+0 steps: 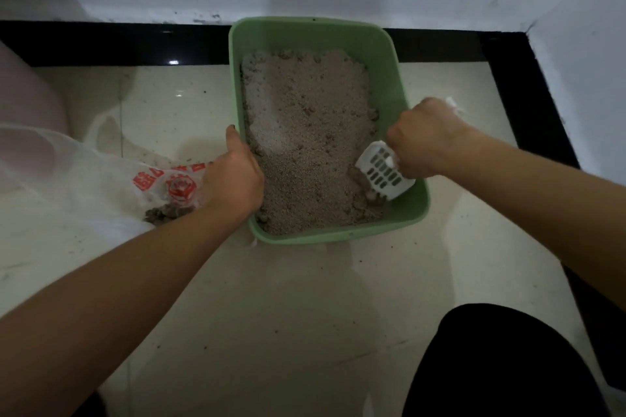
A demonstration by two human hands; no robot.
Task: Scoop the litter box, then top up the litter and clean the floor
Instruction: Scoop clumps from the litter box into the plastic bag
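One green litter box (389, 78) sits on the floor (305, 298), far edge near the black skirting (118, 44), with open floor in front. One plastic bag (84, 179) lies just left. The left grip (233, 176) clasps the box's left rim. The right grip (426, 142) grasps one white scoop (384, 173), blade down in the litter (305, 132) at the near right corner.

the left forearm (111, 281) and the right forearm (542, 186) are bare from the frame's edges to the wrists, with no sleeve reaching into view. the left hand (233, 176) and the right hand (423, 142) are uncovered too, knuckles showing as soft ridges. at lower right, a rounded knee (491, 366) is clad in plain, matte black fabric.
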